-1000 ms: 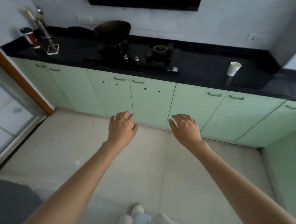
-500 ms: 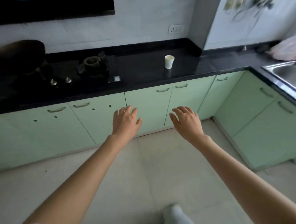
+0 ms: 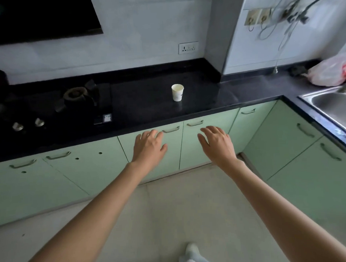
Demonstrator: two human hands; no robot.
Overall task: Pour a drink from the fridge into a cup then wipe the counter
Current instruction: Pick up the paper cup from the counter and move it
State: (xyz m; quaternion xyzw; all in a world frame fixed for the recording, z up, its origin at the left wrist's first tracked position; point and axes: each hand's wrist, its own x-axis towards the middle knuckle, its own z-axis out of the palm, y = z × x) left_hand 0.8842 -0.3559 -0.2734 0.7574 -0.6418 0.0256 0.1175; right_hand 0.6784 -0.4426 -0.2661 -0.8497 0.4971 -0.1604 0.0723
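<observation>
While both grips are released, nothing is held: my left hand (image 3: pixel 149 145) and right hand (image 3: pixel 217 144) float palm-down with fingers spread, out in front of the green cabinet doors (image 3: pixel 155 151), below the bench edge and not visibly touching anything.

Cup (image 3: pixel 177 92) stands upright on the black bench (image 3: pixel 206 98), alone, well apart from the hob (image 3: pixel 76 95) to its left and from the sink (image 3: pixel 332 103) round the corner on the right. From this angle I can't tell whether there's anything in it.

Fridge and drink: not in frame. Read: task barely begun, fetch not done, pour and wipe both pending. No cloth visible that I can identify; a plastic bag (image 3: pixel 331 72) lies at the far right by the sink.

Handling call on the cup: looks like a small paper one, so light, thin-walled, crushes easily and tips at a nudge. Take it around the mid-wall with thumb against fingers, light squeeze, not by the rim. Better still, leave it standing and steady it with one hand while the other pours. A glossy bench means it could skate if knocked, and any spill will spread.
</observation>
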